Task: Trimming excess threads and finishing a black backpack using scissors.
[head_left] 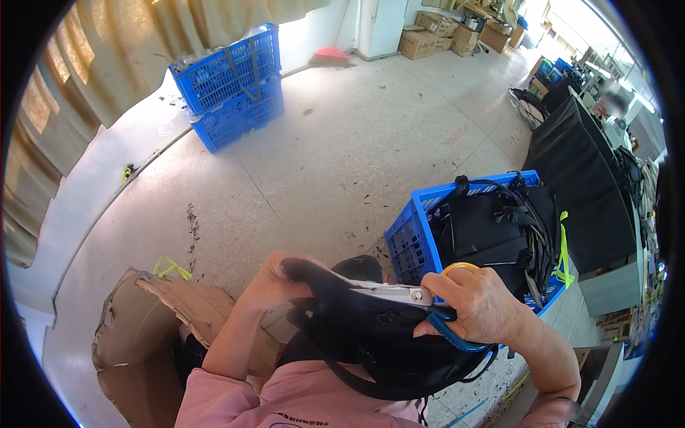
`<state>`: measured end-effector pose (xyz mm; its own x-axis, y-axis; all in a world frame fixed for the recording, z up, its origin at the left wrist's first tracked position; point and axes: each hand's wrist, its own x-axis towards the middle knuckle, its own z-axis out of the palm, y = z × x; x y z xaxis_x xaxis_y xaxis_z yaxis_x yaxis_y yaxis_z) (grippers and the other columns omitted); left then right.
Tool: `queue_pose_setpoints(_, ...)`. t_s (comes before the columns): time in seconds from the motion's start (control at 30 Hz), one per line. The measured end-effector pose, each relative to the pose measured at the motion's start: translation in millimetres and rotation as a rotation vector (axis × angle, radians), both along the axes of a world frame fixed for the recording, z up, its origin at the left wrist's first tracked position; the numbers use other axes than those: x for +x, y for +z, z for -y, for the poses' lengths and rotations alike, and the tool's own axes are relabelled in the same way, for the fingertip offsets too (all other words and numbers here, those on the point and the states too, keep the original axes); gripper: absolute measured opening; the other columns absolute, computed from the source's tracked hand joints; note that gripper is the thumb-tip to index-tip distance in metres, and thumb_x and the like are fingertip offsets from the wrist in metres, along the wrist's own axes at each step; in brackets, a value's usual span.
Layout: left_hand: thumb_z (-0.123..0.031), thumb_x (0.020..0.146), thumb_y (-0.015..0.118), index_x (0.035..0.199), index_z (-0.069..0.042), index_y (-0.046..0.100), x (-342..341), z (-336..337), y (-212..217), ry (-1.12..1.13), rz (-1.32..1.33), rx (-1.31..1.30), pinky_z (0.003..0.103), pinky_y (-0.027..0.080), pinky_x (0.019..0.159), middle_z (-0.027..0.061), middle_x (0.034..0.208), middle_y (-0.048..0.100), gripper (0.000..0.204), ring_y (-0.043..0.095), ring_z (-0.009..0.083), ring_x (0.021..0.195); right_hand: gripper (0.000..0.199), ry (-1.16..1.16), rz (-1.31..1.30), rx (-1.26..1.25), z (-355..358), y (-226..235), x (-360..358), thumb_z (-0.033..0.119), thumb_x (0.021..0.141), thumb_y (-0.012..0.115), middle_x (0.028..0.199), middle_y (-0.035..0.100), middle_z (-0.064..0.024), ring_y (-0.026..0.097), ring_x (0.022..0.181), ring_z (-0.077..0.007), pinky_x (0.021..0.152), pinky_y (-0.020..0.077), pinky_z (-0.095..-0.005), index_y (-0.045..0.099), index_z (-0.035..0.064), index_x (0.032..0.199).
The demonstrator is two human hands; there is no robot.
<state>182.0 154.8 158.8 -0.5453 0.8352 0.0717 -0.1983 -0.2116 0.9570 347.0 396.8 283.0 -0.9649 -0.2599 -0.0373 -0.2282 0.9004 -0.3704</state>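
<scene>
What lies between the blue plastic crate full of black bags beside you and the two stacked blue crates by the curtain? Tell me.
Head view: only bare speckled floor with scattered dark scraps lies between the near blue crate and the stacked blue crates.

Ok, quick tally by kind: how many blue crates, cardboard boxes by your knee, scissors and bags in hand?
Blue crates: 3 (two stacked, one holding black bags)
Torn cardboard box: 1
Scissors: 1, in the right hand
Black bag in hand: 1, left hand gripping its edge
Total: 6
</scene>
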Motion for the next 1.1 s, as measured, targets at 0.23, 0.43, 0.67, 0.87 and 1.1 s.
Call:
queue_pose_setpoints(0.23,0.005,0.067,0.071,0.088,0.003,0.067,9,-1,4,0.023,-0.033,-0.017,0.025,0.048,0.068,0.0096,0.086,0.068,0.022,0.062,0.0139,0.075,0.047,-0.002,-0.14,-0.01,5,-4,-3,0.047,0.074,0.068,0.065,0.052,-0.0064,0.056,0.058,-0.0219,0.049,0.0455,-0.0307,0.053,0.0068,0.093)
queue_pose_setpoints(0.43,0.005,0.067,0.073,0.088,0.003,0.067,10,-4,4,-0.005,-0.026,-0.063,0.024,0.048,0.069,0.0079,0.086,0.067,0.022,0.061,0.0125,0.077,0.049,-0.075,0.033,0.054,4,-10,6,0.046,0.065,0.075,0.068,0.052,-0.0062,0.057,0.063,-0.0211,0.049,0.043,-0.03,0.054,0.0078,0.088)
queue_pose_setpoints(0.67,0.01,0.061,0.067,0.086,0.001,0.064,2,18,-34,0.214,0.204,0.087,0.028,0.051,0.069,0.0069,0.084,0.066,0.027,0.063,0.0154,0.074,0.07,-0.523,-0.158,-0.503,-30,-15,23,0.058,0.062,0.075,0.073,0.047,-0.0001,0.045,0.063,-0.0082,0.053,0.0357,-0.0226,0.056,0.0032,0.102)
queue_pose_setpoints(0.87,-0.029,0.084,0.058,0.12,-0.005,0.053,-24,58,-78,0.337,0.464,0.559,0.043,0.041,0.097,0.0109,0.119,0.057,0.044,0.053,0.028,0.11,0.068,-0.972,-0.435,-1.088,-91,-92,89,0.063,0.073,0.061,0.07,0.048,0.005,0.047,0.058,-0.0068,0.056,0.0394,-0.0217,0.054,0.007,0.11)
queue_pose_setpoints(1.1,-0.021,0.08,0.066,0.125,-0.003,0.046,19,-6,-99,0.618,0.609,0.319,0.042,0.041,0.098,0.0093,0.126,0.051,0.052,0.049,0.0277,0.115,0.043,-0.68,-0.553,-1.646,-20,-169,59,0.025,0.079,0.065,0.088,0.059,-0.0052,0.058,0.078,-0.0174,0.072,0.0469,-0.0307,0.054,0.002,0.114)
